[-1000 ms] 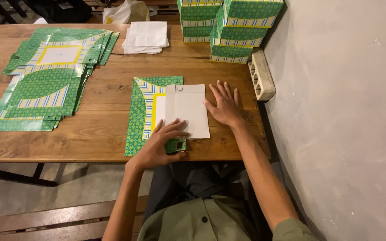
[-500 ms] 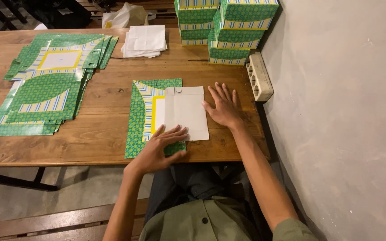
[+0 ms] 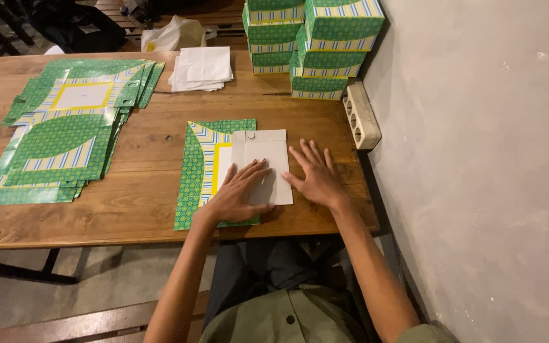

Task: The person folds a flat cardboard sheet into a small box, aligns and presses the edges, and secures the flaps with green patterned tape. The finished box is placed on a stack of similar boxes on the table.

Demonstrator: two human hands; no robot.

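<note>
At the far left of the frame a pile of flat green patterned box blanks (image 3: 58,149) lies fanned out on the wooden table (image 3: 141,209), with yellow-framed white panels and blue-striped bands showing on the top sheets. Above the middle of the frame, near the table's far edge, sits a small stack of white paper sheets (image 3: 202,67), and behind it a crumpled plastic bag (image 3: 174,33). In the centre, close to the near edge of the table, one green box blank (image 3: 199,171) lies flat, and a white card panel (image 3: 260,155) rests on its right part, reaching past the blank toward the right. The left hand (image 3: 239,190) lies flat on the lower part of this panel and on the blank beneath, its fingers spread a little and pointing up and to the right, gripping nothing. Just to the right, the right hand (image 3: 314,178) presses palm down with fingers wide, its thumb at the panel's right edge and the rest on bare wood. In the upper right stand stacked green folded boxes (image 3: 316,44), and a cream power strip (image 3: 360,116) lies along the table's right edge beside the grey wall (image 3: 478,159).
</note>
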